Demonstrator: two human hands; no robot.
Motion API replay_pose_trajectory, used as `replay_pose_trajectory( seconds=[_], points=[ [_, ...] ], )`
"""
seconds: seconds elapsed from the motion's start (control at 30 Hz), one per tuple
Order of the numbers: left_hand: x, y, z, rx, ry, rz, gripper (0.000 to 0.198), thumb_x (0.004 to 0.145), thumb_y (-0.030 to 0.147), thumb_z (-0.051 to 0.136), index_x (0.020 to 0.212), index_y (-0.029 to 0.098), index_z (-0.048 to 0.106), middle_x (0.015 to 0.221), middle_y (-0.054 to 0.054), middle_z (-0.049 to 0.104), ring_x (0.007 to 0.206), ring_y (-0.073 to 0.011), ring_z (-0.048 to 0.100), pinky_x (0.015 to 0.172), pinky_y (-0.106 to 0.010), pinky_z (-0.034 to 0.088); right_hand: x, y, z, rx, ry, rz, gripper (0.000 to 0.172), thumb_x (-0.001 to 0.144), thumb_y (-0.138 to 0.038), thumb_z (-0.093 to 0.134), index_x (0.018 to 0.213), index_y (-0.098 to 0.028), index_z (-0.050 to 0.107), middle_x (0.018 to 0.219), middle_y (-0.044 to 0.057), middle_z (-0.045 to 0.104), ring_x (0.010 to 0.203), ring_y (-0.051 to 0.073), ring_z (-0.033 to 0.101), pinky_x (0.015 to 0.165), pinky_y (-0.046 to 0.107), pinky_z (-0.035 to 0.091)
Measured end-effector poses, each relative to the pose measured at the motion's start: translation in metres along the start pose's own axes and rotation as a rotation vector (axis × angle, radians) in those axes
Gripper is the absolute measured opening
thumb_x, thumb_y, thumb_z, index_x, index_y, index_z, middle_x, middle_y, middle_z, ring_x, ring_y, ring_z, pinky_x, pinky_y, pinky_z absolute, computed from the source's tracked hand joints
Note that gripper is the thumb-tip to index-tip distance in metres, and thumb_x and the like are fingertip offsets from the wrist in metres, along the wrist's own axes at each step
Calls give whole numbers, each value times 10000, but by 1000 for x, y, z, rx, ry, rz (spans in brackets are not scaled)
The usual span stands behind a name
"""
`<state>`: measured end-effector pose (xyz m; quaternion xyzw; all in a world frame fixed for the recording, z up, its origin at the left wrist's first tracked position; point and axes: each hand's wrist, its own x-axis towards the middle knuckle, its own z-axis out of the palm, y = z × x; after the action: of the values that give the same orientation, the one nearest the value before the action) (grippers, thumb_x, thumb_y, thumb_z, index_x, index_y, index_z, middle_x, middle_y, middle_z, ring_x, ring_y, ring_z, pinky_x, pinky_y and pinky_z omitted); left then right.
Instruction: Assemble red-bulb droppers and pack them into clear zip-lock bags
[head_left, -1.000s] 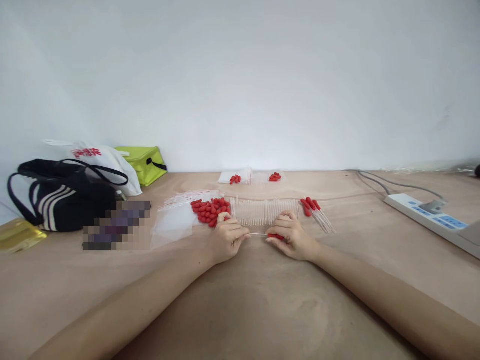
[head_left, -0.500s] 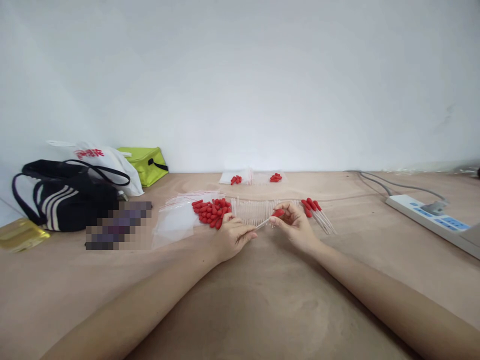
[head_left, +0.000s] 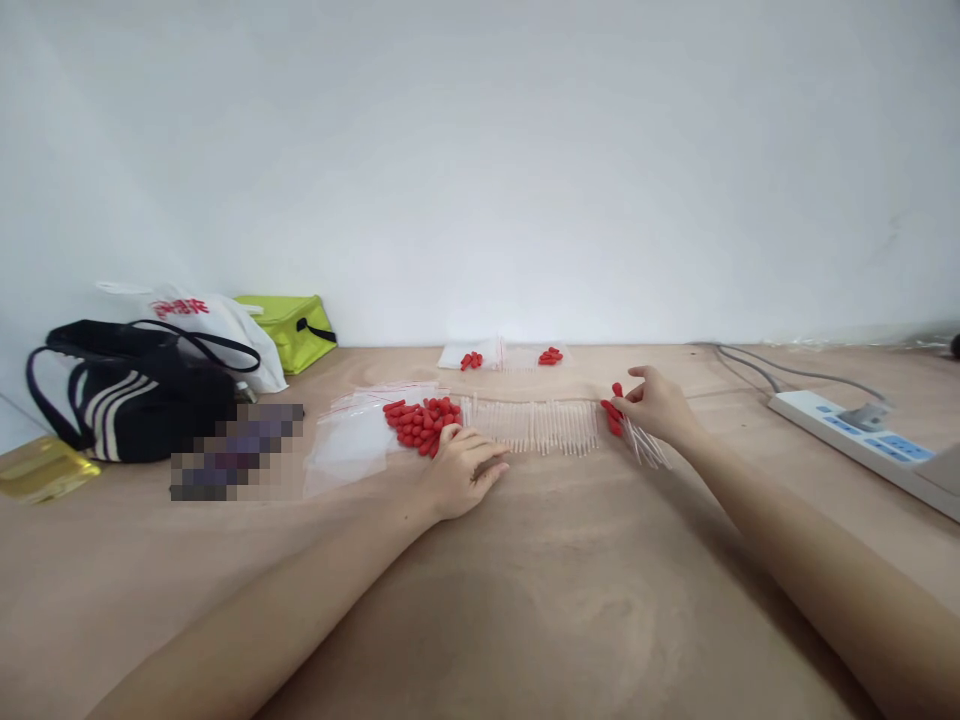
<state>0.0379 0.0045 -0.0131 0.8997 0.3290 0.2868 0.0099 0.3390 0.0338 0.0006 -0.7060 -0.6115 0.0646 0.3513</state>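
Note:
My left hand (head_left: pixel 461 470) lies on the wooden table (head_left: pixel 525 600) with its fingers stretched out and nothing in them. It is just in front of a pile of red rubber caps (head_left: pixel 421 420) and beside a row of clear thin tubes (head_left: pixel 536 425). My right hand (head_left: pixel 656 405) is further right, with thumb and fingers pinched on a red-capped tube (head_left: pixel 616 392). It holds this over a small heap of finished red-capped tubes (head_left: pixel 634 435). Clear zip bags (head_left: pixel 352 435) lie left of the caps.
Two small bags with red caps (head_left: pixel 471 357) (head_left: pixel 550 354) lie by the wall. At the left are a black striped bag (head_left: pixel 127 395), a white plastic bag (head_left: pixel 202 315), a green pouch (head_left: pixel 289 325) and a yellow object (head_left: pixel 41 470). A power strip (head_left: pixel 862 435) and its cable (head_left: pixel 750 365) are at the right.
Both hands held one capped tube between them. My left hand let go and settled flat on the table; my right hand carried the tube right to the heap of finished ones.

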Motion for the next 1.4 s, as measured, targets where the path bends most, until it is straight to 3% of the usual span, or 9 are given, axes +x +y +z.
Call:
replay_pose_trajectory(
  seconds=[0.13,0.23,0.37,0.47,0.7,0.87,1.07,1.27,1.4],
  points=[
    [0,1,-1,18,-13,-5,146,810,223,513,913,204,615,846,-7,670,828,-169,556,809,-372,264,-4,5,15,-101,4,-67,377,676,-303,554,1011,-146,480,677,40,620,691,198,567,586,276,382],
    [0,1,-2,23,-12,-12,149,807,224,514,912,207,620,834,-9,668,828,-172,554,805,-371,266,-1,6,13,-168,-31,-130,270,663,-328,562,882,-176,520,682,34,606,650,180,548,555,263,367],
    [-1,1,-1,24,-19,-13,149,810,231,509,900,213,626,834,-12,667,828,-174,550,799,-369,268,4,3,-5,-289,-294,-391,63,635,-241,555,683,-213,585,673,7,594,634,151,527,572,256,348],
    [-1,0,0,22,-20,-10,142,811,231,509,887,213,627,818,-10,667,814,-171,546,799,-369,264,2,-1,-13,-389,-416,-515,164,607,-144,526,681,-243,634,712,13,611,704,174,536,614,282,331],
    [-1,1,-1,34,-24,-16,137,808,227,513,873,227,635,802,5,661,806,-161,540,795,-363,263,-6,-6,-5,-480,-388,-605,253,584,-38,481,651,-225,636,758,44,625,791,216,544,680,340,323],
    [-3,-3,3,103,70,-61,119,789,241,535,843,223,639,831,-9,652,824,-179,522,805,-381,262,0,-5,-6,-250,-309,-608,133,695,-159,497,710,-203,621,786,51,597,698,166,548,679,311,382],
    [7,-15,5,319,240,-312,100,735,260,565,792,219,637,867,-65,592,849,-247,478,716,-406,287,-14,-21,14,267,-124,-288,139,747,-284,473,812,-172,525,631,9,567,517,121,516,509,252,408],
    [30,-33,-2,444,151,-483,169,683,341,580,765,205,640,1004,-116,528,958,-311,415,759,-463,277,-58,-54,39,426,-211,-637,27,699,-195,532,712,-186,511,802,46,584,702,146,562,636,287,460],
    [53,-46,-1,442,36,-633,225,698,368,541,744,178,653,1090,-154,486,1033,-346,365,812,-499,237,-70,-58,46,410,-182,-720,111,751,-223,516,650,-186,490,763,50,562,669,137,545,589,273,454]
  ],
)
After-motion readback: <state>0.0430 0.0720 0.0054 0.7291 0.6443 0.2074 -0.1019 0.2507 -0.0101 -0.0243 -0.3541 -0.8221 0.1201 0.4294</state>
